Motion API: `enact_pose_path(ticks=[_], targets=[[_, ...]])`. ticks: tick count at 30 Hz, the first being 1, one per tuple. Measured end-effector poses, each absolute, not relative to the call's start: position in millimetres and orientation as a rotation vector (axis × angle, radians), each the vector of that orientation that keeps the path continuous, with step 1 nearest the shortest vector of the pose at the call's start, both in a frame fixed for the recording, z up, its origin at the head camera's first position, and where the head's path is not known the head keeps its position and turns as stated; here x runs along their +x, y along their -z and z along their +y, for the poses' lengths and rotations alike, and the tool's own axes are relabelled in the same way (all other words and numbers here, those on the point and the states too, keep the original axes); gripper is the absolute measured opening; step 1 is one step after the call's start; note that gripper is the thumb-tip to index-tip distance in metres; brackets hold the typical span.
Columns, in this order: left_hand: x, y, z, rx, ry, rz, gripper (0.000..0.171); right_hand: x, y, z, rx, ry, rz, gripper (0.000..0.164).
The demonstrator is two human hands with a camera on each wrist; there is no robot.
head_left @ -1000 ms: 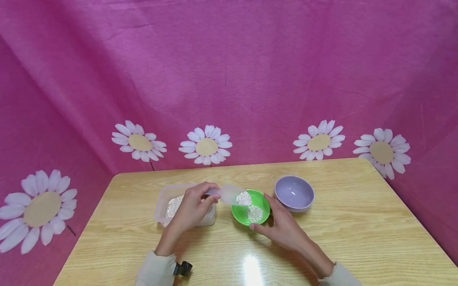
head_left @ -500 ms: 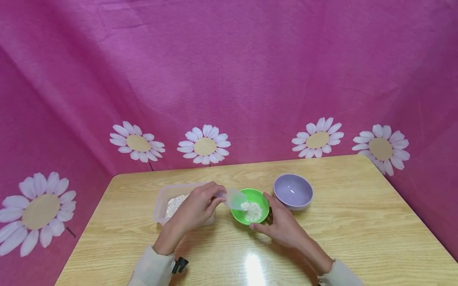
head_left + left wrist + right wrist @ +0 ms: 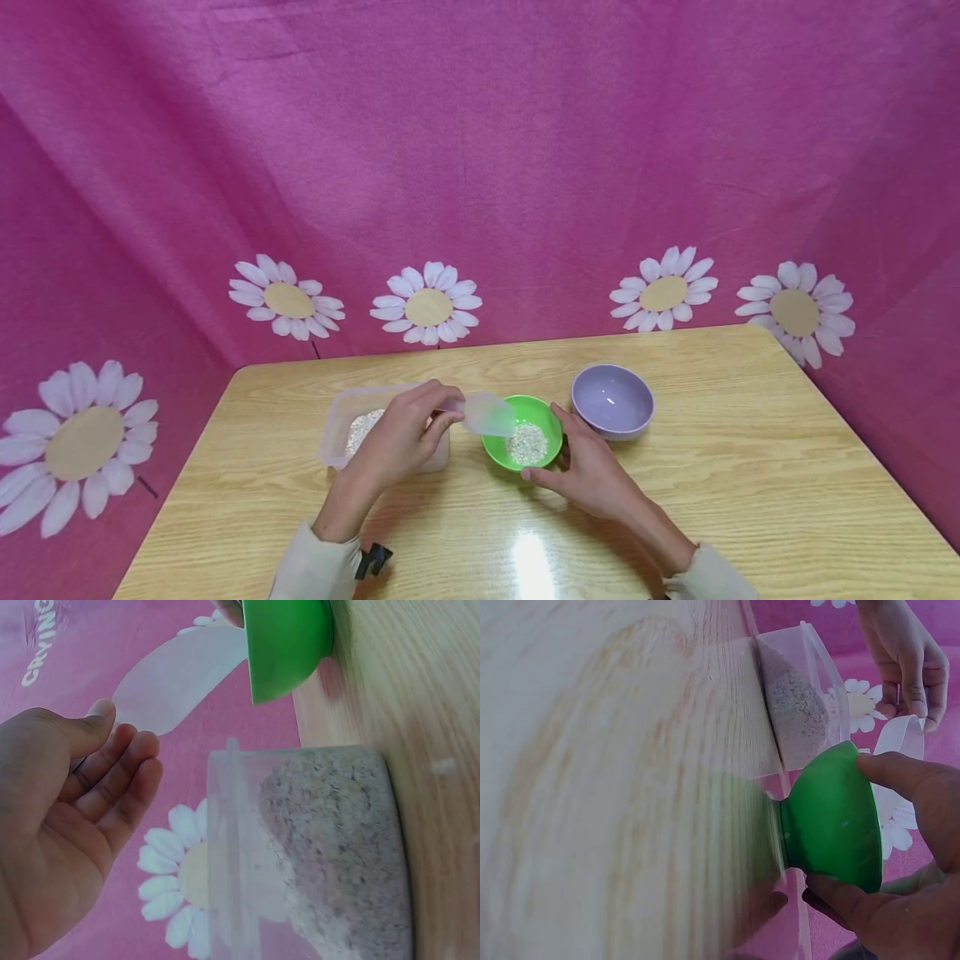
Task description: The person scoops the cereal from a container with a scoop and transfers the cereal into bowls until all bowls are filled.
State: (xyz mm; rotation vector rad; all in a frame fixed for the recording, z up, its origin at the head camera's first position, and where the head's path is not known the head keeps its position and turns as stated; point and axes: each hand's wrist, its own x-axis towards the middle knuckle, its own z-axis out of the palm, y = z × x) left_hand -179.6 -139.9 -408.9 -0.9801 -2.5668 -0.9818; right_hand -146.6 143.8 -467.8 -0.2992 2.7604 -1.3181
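Note:
My left hand (image 3: 401,429) pinches the handle of a translucent scoop (image 3: 486,414) between thumb and fingertips. The scoop's tip is over the left rim of a small green bowl (image 3: 538,408), tilted down into it. A pile of pale oat-like flakes (image 3: 527,445) lies in the bowl. From the right, my right hand (image 3: 596,475) grips the bowl, thumb on the near side and fingers on the far side. Beneath my left hand stands a translucent tub (image 3: 332,425) partly filled with the same flakes; the right wrist view shows the bowl's (image 3: 832,817) foot at the tabletop.
A purple bowl (image 3: 613,400) stands just behind and right of the green bowl. The wooden table (image 3: 720,467) reaches back to a pink curtain (image 3: 495,167) printed with white daisies. A black band (image 3: 372,560) is at the left wrist.
The flakes on the scoop have slid into the green bowl, and the pile there has grown. The scoop moved right and tipped, then drew slightly back left. My right hand stays on the bowl.

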Motion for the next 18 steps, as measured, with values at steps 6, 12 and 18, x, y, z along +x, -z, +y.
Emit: enact_pose_path(ticks=[6,12,18], targets=[[-176.0,412.7,-154.1,-0.851,1.055,-2.567,0.018,-145.0,464.7,144.6,-0.299,1.281,2.79,0.111],[-172.6,420.9,-172.8,-0.779,1.04,-2.474,0.02,-142.1,458.0,140.5,-0.341,1.262,2.877,0.104],[-171.6,427.2,-190.7,-0.696,1.077,-2.394,0.02,-139.2,447.8,130.7,-0.416,1.296,2.971,0.095]])
